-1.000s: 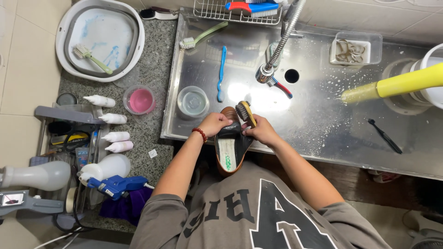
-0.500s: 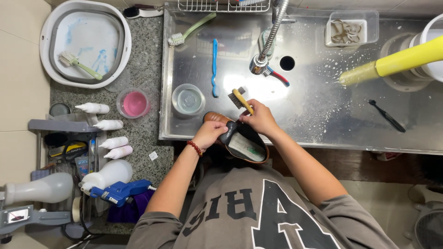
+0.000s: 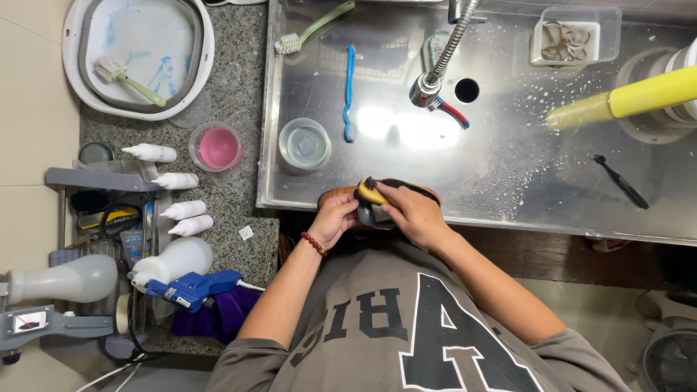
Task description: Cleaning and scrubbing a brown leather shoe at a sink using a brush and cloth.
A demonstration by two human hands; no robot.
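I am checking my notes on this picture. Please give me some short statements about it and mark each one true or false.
1. Both hands are on the shoe. True: left hand, right hand.
2. The right hand holds a brush. True.
3. The pink cup stands inside the sink. False: it stands on the stone counter.
4. The blue toothbrush lies in the white basin. False: it lies in the sink.
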